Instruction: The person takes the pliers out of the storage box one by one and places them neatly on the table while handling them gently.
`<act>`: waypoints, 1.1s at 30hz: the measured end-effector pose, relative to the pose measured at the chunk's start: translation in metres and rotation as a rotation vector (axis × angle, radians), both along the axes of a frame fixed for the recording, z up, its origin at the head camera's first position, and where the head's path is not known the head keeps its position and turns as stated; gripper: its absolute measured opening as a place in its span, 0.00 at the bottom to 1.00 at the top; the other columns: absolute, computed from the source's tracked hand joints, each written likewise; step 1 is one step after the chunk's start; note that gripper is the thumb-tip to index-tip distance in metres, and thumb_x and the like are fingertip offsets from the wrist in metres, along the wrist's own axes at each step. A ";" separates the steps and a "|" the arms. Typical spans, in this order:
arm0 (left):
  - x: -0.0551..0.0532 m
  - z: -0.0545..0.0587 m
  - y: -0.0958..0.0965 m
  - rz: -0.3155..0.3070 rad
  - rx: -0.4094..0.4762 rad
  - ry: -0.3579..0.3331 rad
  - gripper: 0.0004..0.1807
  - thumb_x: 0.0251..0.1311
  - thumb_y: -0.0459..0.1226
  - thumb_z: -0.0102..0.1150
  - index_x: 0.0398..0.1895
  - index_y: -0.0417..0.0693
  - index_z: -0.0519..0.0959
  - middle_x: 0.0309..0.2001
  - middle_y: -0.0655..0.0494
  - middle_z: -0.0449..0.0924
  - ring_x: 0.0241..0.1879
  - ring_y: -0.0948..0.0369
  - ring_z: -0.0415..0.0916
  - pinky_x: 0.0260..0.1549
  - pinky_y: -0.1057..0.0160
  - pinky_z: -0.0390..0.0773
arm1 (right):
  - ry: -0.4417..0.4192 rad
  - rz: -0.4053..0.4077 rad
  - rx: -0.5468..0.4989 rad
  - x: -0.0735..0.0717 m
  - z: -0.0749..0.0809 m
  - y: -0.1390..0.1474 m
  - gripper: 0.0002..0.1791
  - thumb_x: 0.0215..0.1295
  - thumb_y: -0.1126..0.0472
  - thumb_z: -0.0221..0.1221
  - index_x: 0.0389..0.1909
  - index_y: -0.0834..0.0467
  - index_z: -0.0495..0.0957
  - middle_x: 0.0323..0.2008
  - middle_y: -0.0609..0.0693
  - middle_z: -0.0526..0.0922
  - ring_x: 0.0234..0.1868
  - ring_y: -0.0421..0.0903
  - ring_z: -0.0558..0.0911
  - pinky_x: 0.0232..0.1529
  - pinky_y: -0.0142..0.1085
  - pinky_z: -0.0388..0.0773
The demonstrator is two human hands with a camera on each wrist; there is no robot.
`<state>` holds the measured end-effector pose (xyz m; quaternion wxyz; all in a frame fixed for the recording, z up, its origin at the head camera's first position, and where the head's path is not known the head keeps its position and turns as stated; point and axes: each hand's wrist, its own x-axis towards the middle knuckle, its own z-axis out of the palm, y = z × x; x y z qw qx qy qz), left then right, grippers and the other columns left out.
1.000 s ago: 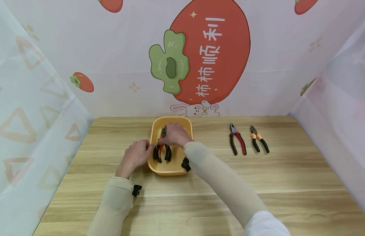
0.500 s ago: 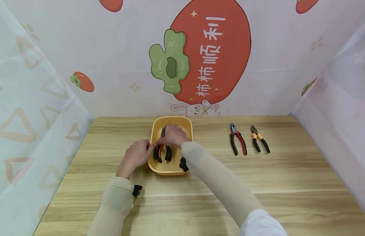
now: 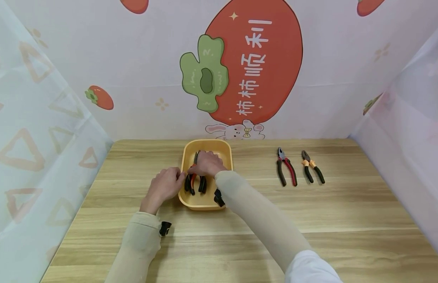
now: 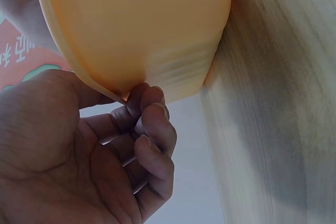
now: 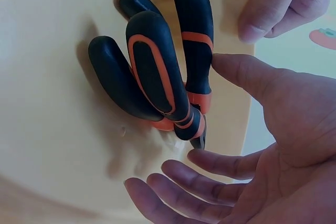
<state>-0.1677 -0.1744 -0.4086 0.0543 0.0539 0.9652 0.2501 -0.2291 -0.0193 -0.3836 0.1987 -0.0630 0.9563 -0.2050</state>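
A yellow plastic box (image 3: 201,206) holds two pairs of pliers (image 3: 193,182) with black and orange handles, one lying over the other. My left hand (image 3: 164,184) pinches the box's left rim between thumb and fingers. Inside the box, my right hand (image 3: 207,163) has its thumb on one black-and-orange handle of the upper pliers (image 5: 153,61). Its index fingertip is right at their metal jaws, opposite the thumb, while the other fingers spread beside them. The hand covers part of the pliers in the head view.
To the right of the box lie red-and-black pliers (image 3: 286,167) and orange-and-black pliers (image 3: 312,167), side by side on the wooden table (image 3: 346,228). A patterned backdrop (image 3: 144,70) rises behind the table, and hanging sheets stand at both sides.
My right forearm has shifted slightly left, with the hand staying at the pliers in the box. The left hand keeps its place on the rim.
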 end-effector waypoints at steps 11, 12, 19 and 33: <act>-0.001 -0.001 0.000 0.001 0.006 0.003 0.18 0.76 0.43 0.48 0.25 0.46 0.74 0.19 0.53 0.70 0.18 0.56 0.67 0.19 0.59 0.66 | -0.008 0.023 0.025 -0.001 -0.002 0.000 0.21 0.62 0.38 0.66 0.30 0.53 0.77 0.35 0.51 0.77 0.38 0.50 0.76 0.42 0.43 0.71; -0.001 -0.001 0.000 0.000 0.006 0.004 0.19 0.76 0.43 0.48 0.25 0.46 0.74 0.19 0.53 0.70 0.18 0.56 0.67 0.19 0.59 0.66 | -0.012 0.023 0.027 -0.002 -0.003 0.000 0.21 0.62 0.38 0.65 0.29 0.53 0.77 0.34 0.50 0.77 0.37 0.49 0.76 0.41 0.43 0.71; 0.000 -0.001 0.000 -0.003 0.005 0.003 0.19 0.76 0.44 0.48 0.25 0.47 0.74 0.19 0.53 0.70 0.18 0.57 0.67 0.19 0.59 0.65 | -0.038 0.037 0.021 -0.001 -0.003 -0.001 0.23 0.63 0.37 0.65 0.25 0.52 0.76 0.23 0.47 0.74 0.30 0.48 0.79 0.34 0.40 0.71; 0.001 0.001 -0.001 -0.011 -0.003 0.004 0.18 0.76 0.43 0.48 0.25 0.47 0.74 0.20 0.53 0.71 0.19 0.56 0.68 0.19 0.59 0.66 | -0.097 0.019 -0.022 0.000 -0.002 -0.003 0.25 0.65 0.39 0.65 0.20 0.53 0.71 0.16 0.46 0.65 0.26 0.49 0.83 0.22 0.37 0.75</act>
